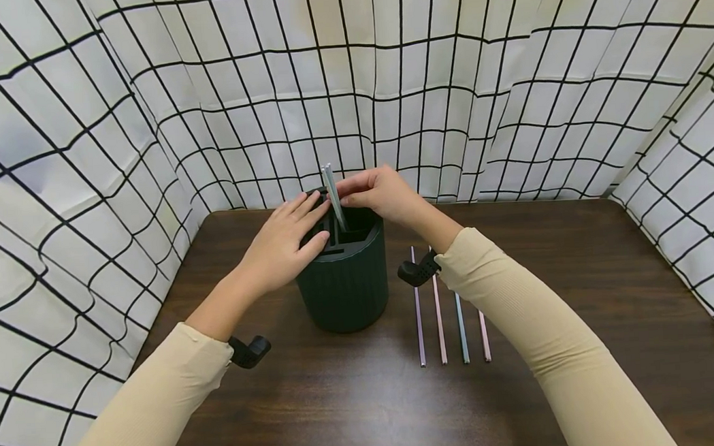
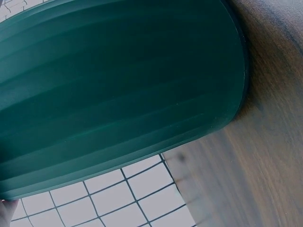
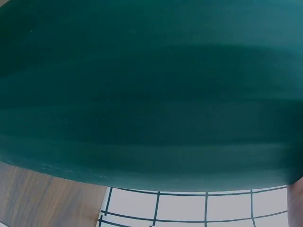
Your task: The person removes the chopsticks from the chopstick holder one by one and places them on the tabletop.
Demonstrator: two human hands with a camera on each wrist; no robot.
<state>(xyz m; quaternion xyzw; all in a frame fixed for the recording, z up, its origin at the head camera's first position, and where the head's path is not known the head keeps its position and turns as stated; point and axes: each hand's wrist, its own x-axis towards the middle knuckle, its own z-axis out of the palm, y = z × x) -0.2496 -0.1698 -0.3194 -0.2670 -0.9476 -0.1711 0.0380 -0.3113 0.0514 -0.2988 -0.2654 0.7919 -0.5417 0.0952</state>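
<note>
A dark green ribbed utensil holder (image 1: 344, 292) with a divided top stands upright on the table. Pale blue-silver chopsticks (image 1: 333, 190) stick up out of it, leaning slightly. My left hand (image 1: 284, 241) rests on the holder's left rim and top, fingers extended, with the fingertips close to the chopsticks. From the right, my right hand (image 1: 386, 192) reaches over the rim and pinches the chopsticks between thumb and fingers. In both wrist views the holder's green wall (image 2: 118, 80) fills most of the picture, hiding nearly all of each hand.
Several chopsticks lie side by side right of the holder: a purple one (image 1: 419, 321), pink ones (image 1: 440, 327) and a blue one (image 1: 462, 332). My right forearm covers parts of them. A white curtain with black grid lines (image 1: 424, 123) surrounds the dark wooden table (image 1: 343, 401).
</note>
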